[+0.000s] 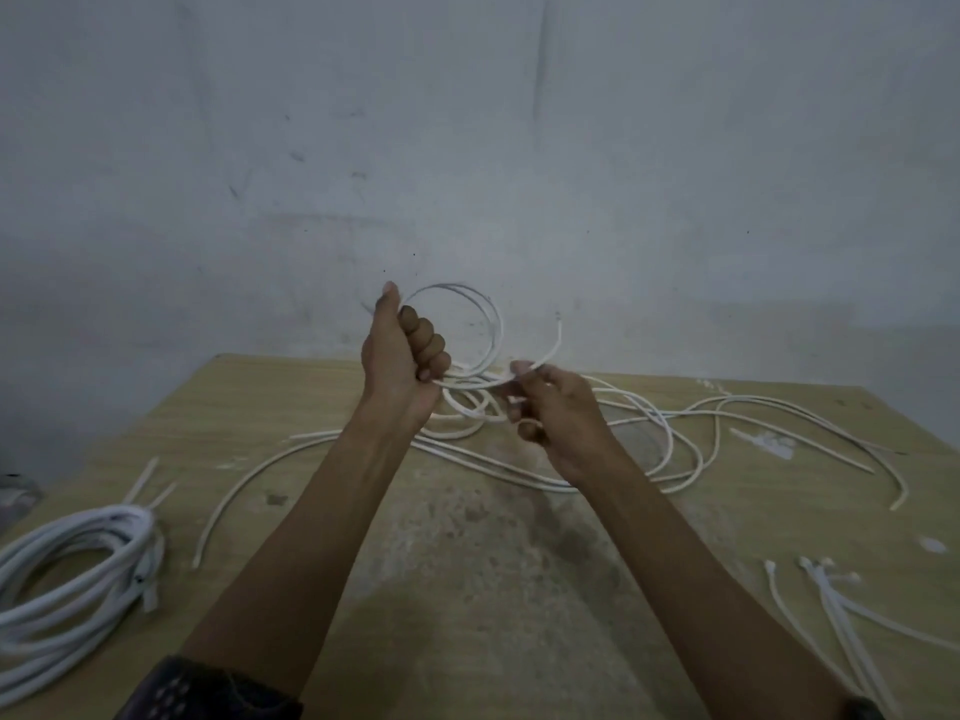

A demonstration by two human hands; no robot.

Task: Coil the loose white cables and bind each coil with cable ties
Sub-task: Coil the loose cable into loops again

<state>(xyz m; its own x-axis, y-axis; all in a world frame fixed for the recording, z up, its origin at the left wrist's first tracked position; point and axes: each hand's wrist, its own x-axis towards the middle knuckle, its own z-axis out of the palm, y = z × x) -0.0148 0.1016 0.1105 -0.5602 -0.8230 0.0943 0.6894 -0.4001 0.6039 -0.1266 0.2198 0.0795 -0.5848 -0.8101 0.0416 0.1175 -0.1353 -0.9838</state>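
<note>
Now winding a fresh coil, mid-loop.
Fingers [426, 340] of the left hand [402, 356] clench the small coil [496, 324], held above the far worktop [467, 563]; the right hand [558, 413] pinches its free tail. Loose cables [493, 464] sprawl right, a bundled coil [78, 558] lies near left, and cable ties [831, 605] near right. Next, probably: lay in the tail, fetch a tie.

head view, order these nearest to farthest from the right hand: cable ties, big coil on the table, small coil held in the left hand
1. Small coil: just left of the right hand, which pinches its loose end.
2. Cable ties: on the table, near right.
3. Big coil: far left edge.
</note>
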